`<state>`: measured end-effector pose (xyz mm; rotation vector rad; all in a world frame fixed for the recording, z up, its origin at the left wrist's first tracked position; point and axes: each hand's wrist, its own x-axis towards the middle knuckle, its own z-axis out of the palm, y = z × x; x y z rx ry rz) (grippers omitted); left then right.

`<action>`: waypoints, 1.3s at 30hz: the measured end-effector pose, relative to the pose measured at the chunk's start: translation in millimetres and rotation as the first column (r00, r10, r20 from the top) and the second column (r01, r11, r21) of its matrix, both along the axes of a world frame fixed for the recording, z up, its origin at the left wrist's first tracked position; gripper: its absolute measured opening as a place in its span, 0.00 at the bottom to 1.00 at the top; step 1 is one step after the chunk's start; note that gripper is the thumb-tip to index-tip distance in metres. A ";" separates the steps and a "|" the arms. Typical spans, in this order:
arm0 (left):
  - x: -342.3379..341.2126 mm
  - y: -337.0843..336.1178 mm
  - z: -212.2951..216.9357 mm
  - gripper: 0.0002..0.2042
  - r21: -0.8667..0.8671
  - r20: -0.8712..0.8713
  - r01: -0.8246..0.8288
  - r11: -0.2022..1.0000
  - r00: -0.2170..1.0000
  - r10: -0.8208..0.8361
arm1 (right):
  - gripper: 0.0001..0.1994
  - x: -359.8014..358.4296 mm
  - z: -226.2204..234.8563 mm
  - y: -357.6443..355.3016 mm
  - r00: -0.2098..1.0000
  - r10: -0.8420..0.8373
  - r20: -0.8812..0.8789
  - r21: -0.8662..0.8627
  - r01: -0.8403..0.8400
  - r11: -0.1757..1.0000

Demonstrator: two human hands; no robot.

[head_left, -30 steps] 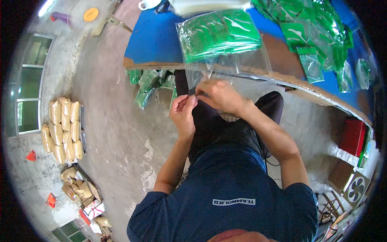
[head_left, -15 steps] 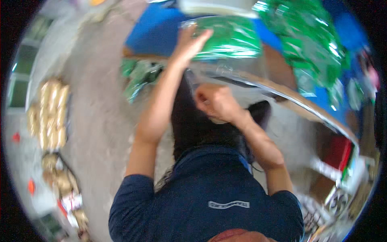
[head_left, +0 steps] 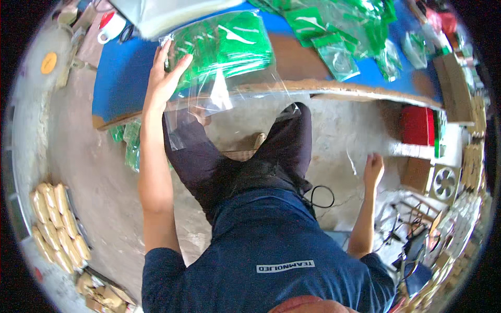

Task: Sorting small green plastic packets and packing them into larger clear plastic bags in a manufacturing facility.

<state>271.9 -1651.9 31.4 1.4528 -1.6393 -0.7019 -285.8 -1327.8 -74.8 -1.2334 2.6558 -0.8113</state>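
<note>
Table edge (head_left: pixel 334 89), of raw brown board, is seen curving across the view just above the seated person's knees, with a blue top (head_left: pixel 122 78) behind it. Open concrete floor (head_left: pixel 94 172) is left free to the person's left, between the legs and a row of tan packets (head_left: pixel 55 224) by the wall; to the right the room is crowded with a red box (head_left: pixel 417 125), a small fan (head_left: pixel 444 183) and stacked cartons.

A clear plastic bag (head_left: pixel 224 62) filled with green packets is laid at the near edge of the table, its open, empty end hanging over the edge toward the lap. The left hand (head_left: pixel 164 78) is laid flat on the bag's left side, fingers spread and thumb out, pressing rather than clamped. The right hand (head_left: pixel 373 169) is held low beside the right thigh, well apart from the bag, fingers loosely apart and nothing in it.

More loose green packets in clear sleeves (head_left: pixel 339 31) are heaped farther back on the table. A white mug with a red lid (head_left: pixel 110 27) is stood at the far left corner.
</note>
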 end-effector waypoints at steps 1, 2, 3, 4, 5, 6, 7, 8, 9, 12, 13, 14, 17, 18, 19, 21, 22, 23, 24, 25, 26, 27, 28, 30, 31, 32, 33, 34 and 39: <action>-7.4 0.2 2.0 0.40 -0.002 0.012 0.036 0.999 0.999 -0.036 | 0.11 29.1 25.2 -31.8 0.997 0.035 0.071 -0.099 -0.028 0.995; -13.7 3.6 7.4 0.39 -0.008 -0.043 0.032 0.999 0.999 -0.032 | 0.09 61.3 50.1 -61.7 0.974 0.184 0.131 -0.214 -0.153 0.965; -17.5 7.6 12.7 0.38 -0.016 -0.093 0.023 1.000 0.995 -0.024 | 0.07 90.8 67.0 -91.1 0.955 0.258 0.144 -0.214 -0.224 0.951; -11.4 8.5 8.4 0.33 -0.163 -0.039 -0.065 0.984 0.997 0.060 | 0.08 116.1 78.7 -116.4 0.896 0.410 0.171 -0.289 -0.353 0.890; -11.9 16.3 4.5 0.25 -0.283 -0.071 -0.143 0.948 0.989 0.128 | 0.08 138.8 94.6 -137.4 0.809 0.554 0.195 -0.337 -0.475 0.813; 5.3 19.4 -3.4 0.15 -0.333 -0.170 -0.157 0.930 0.980 0.104 | 0.09 155.4 97.5 -158.5 0.750 0.654 0.096 -0.380 -0.580 0.721; -8.1 40.5 13.5 0.16 -0.240 -0.234 -0.220 0.946 0.958 0.164 | 0.10 161.9 97.3 -174.8 0.684 0.730 -0.008 -0.396 -0.673 0.625; -7.8 59.3 21.6 0.16 -0.254 -0.073 -0.229 0.940 0.973 0.218 | 0.10 164.9 96.9 -189.1 0.693 0.721 -0.009 -0.404 -0.662 0.632; 7.6 72.3 10.6 0.10 -0.335 -0.066 -0.225 0.915 0.974 0.215 | 0.11 173.2 96.1 -206.9 0.584 0.795 -0.164 -0.415 -0.772 0.482; 8.2 116.5 -10.6 0.11 -0.472 0.224 -0.033 0.881 0.962 0.156 | 0.14 177.8 98.8 -220.6 0.386 0.844 -0.372 -0.309 -0.909 0.279; 8.2 129.8 -14.8 0.13 -0.442 0.259 0.006 0.897 0.958 0.121 | 0.16 180.6 99.5 -221.4 0.307 0.856 -0.415 -0.230 -0.946 0.228; 9.4 135.7 -20.5 0.15 -0.488 0.313 0.044 0.871 0.941 0.128 | 0.15 183.1 97.8 -223.6 0.271 0.851 -0.450 -0.210 -0.958 0.194; 14.3 143.3 -28.5 0.16 -0.520 0.367 0.079 0.850 0.920 0.139 | 0.15 187.4 99.4 -225.0 0.242 0.841 -0.484 -0.241 -0.961 0.138; 16.1 141.3 -27.5 0.16 -0.546 0.378 0.110 0.831 0.917 0.127 | 0.15 188.3 99.4 -226.8 0.235 0.841 -0.486 -0.246 -0.961 0.127; 17.5 139.0 -26.6 0.17 -0.570 0.391 0.143 0.809 0.913 0.115 | 0.14 187.4 99.0 -227.9 0.238 0.840 -0.488 -0.234 -0.963 0.137; 19.0 135.9 -27.8 0.15 -0.583 0.435 0.188 0.790 0.894 0.109 | 0.14 184.9 98.9 -229.4 0.240 0.836 -0.494 -0.231 -0.963 0.140; 21.4 134.3 -30.8 0.14 -0.586 0.438 0.197 0.786 0.893 0.103 | 0.14 183.5 100.3 -230.2 0.234 0.835 -0.498 -0.219 -0.966 0.140; 24.2 132.5 -33.5 0.14 -0.590 0.442 0.207 0.780 0.892 0.097 | 0.14 182.5 102.2 -231.5 0.228 0.834 -0.503 -0.208 -0.968 0.140; 23.8 133.1 -34.7 0.12 -0.590 0.415 0.186 0.785 0.905 0.097 | 0.13 180.9 102.8 -230.9 0.233 0.849 -0.474 -0.223 -0.965 0.140; 25.7 133.3 -33.5 0.12 -0.595 0.420 0.186 0.782 0.901 0.106 | 0.13 180.2 103.4 -231.6 0.231 0.846 -0.480 -0.230 -0.964 0.133; 28.5 133.6 -31.0 0.11 -0.591 0.370 0.142 0.794 0.922 0.111 | 0.13 180.4 105.3 -233.6 0.261 0.840 -0.476 -0.252 -0.955 0.153; 28.5 134.8 -26.7 0.10 -0.584 0.316 0.097 0.806 0.942 0.115 | 0.13 180.7 107.4 -235.3 0.289 0.834 -0.471 -0.271 -0.947 0.175; 29.9 136.4 -20.3 0.07 -0.502 0.219 0.013 0.865 0.969 0.112 | 0.12 183.3 113.6 -239.0 0.294 0.846 -0.445 -0.305 -0.938 0.166; 26.7 114.7 7.3 0.06 -0.546 0.108 -0.028 0.837 0.989 0.103 | 0.10 189.3 117.7 -260.5 0.383 0.871 -0.309 -0.429 -0.873 0.232; 22.6 100.7 29.0 0.05 -0.574 0.004 -0.066 0.816 0.996 0.084 | 0.08 194.2 122.4 -272.7 0.446 0.884 -0.141 -0.533 -0.787 0.312; 23.2 83.3 51.3 0.05 -0.554 -0.013 -0.112 0.825 0.992 0.126 | 0.05 211.0 148.6 -283.0 0.470 0.882 -0.030 -0.613 -0.706 0.355; 20.7 59.6 73.7 0.06 -0.532 -0.037 -0.149 0.834 0.987 0.153 | 0.04 213.8 161.8 -305.0 0.493 0.866 -0.087 -0.662 -0.678 0.319; 25.6 38.0 101.9 0.07 -0.511 -0.087 -0.202 0.836 0.979 0.184 | 0.06 217.8 182.5 -326.7 0.591 0.790 -0.161 -0.683 -0.645 0.343; 38.0 -22.9 173.5 0.10 -0.506 -0.417 -0.159 0.848 0.905 -0.079 | 0.07 221.7 254.1 -368.9 0.524 0.849 -0.073 -0.803 -0.536 0.261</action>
